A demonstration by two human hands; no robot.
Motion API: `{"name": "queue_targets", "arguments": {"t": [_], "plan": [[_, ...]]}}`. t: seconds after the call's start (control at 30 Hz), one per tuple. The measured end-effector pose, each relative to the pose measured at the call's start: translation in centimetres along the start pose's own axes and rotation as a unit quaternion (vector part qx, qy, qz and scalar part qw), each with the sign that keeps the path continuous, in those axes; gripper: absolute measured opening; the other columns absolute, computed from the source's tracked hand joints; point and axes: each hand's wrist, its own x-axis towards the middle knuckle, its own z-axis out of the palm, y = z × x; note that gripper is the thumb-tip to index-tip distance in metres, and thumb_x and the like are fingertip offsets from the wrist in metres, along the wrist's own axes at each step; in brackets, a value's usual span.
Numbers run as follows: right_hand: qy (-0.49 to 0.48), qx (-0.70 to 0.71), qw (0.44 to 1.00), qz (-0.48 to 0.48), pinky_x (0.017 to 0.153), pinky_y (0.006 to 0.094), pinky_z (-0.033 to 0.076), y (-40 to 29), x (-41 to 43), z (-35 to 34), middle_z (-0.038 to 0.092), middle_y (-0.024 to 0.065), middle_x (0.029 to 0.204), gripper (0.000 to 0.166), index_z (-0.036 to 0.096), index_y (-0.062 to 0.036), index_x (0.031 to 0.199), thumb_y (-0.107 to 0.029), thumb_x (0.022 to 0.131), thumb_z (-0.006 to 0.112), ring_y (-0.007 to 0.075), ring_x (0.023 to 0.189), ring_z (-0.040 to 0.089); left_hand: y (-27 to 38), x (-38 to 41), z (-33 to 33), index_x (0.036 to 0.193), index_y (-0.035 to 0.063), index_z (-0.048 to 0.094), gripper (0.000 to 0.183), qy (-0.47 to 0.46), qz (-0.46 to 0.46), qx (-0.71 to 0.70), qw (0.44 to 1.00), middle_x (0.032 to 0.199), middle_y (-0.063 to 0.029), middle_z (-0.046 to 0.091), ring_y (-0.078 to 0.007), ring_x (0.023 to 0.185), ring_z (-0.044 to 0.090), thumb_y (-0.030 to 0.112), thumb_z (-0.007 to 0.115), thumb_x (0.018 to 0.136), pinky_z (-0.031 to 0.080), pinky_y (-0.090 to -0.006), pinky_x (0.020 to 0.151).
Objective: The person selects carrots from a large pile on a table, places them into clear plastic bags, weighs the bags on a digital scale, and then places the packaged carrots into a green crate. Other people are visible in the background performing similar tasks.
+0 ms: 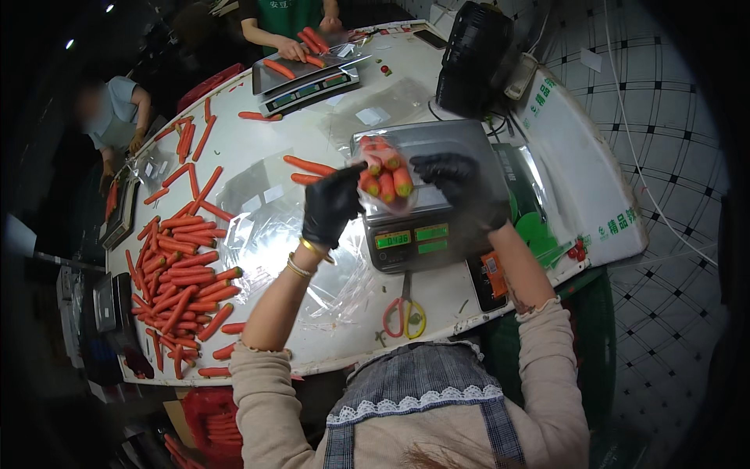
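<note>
A clear plastic bag of carrots (pixel 387 176) is over the metal pan of a digital scale (pixel 430 234), stem ends facing me. My left hand (pixel 333 205), in a black glove, has its fingers at the bag's left edge; whether they pinch the film cannot be told. My right hand (pixel 451 179), also black-gloved and a little blurred, is just right of the bag with its fingers spread. Two loose carrots (pixel 307 166) lie beyond my left hand. Flat clear bags (pixel 293 293) are on the white table to the left, with small white labels on some.
A large heap of carrots (pixel 181 281) covers the table's left part. Scissors (pixel 405 316) lie below the scale. A black basket (pixel 474 58) stands at the back right. One co-worker handles carrots at another scale (pixel 310 88); a second is at the far left. Green packaging (pixel 530 223) lies right.
</note>
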Motion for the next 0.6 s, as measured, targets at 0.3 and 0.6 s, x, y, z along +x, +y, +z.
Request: {"name": "queue_targets", "arguments": {"t": [0.3,0.6], "plan": [[0.028,0.083,0.995,-0.056,0.054,0.0227,0.049,-13.5,6.7,-9.4,0.066,0.0069,0.082,0.013,0.068,-0.0019,0.093,-0.009,0.082,0.066,0.0109,0.062,0.06,17.5,2.4,-7.6,0.095,-0.0054,0.064,0.019,-0.107,0.014,-0.049,0.993,0.055,-0.0095,0.059,-0.0123,0.042,0.056,0.01,0.054,0.089,0.042,-0.0217,0.038],[0.074,0.1,0.982,0.143,0.047,0.0214,0.049,-10.9,9.3,-10.6,0.068,0.009,0.077,0.015,0.067,-0.0018,0.095,-0.004,0.089,0.053,0.0114,0.057,0.063,15.8,8.5,-6.2,0.092,-0.0071,0.064,0.02,-0.139,-0.006,-0.026,0.99,0.065,-0.0157,0.066,-0.0175,0.051,0.064,0.008,0.052,0.088,0.049,-0.0221,0.043]]}}
